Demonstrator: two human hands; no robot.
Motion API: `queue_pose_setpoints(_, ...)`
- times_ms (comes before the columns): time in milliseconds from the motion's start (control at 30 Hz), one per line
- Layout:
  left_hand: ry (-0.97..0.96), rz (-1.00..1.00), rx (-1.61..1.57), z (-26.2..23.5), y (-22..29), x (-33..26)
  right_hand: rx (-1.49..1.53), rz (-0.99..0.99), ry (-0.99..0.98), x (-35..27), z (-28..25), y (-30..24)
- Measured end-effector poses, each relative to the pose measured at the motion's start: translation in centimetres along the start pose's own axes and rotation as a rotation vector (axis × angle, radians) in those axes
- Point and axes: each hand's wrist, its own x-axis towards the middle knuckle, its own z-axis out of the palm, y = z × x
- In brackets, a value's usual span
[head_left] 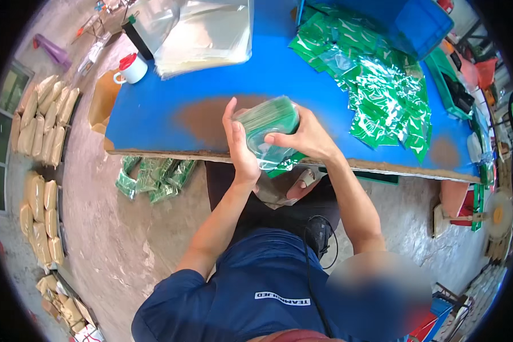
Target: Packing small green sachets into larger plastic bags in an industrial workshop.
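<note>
Squaring a stack of clear-and-green plastic bags (268, 125) seems underway: the right hand (312, 137) is clasping it above the front edge of the surface (148, 122), the left hand (242, 153) is standing spread alongside; continuing likely calls for keeping edges aligned.

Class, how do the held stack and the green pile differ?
The stack is gripped in the right hand; the green pile lies on the blue table. The stack is compact and layered; the green pile sprawls loosely. The stack is smaller than the green pile. Both are glossy and partly green.
</note>
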Motion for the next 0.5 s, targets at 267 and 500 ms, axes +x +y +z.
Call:
queue_pose_setpoints(267, -0.088, 0.159, 0.449, -1.5, -1.1, 2.2, 0.158, -0.175, 0.196, -0.3, 2.3, 2.7)
queue_pose_setpoints(500, -0.106, 0.221, 0.911, -6.6, -4.0, 20.5, 0.873, 0.195, 0.602, -3.0, -3.0, 9.3)
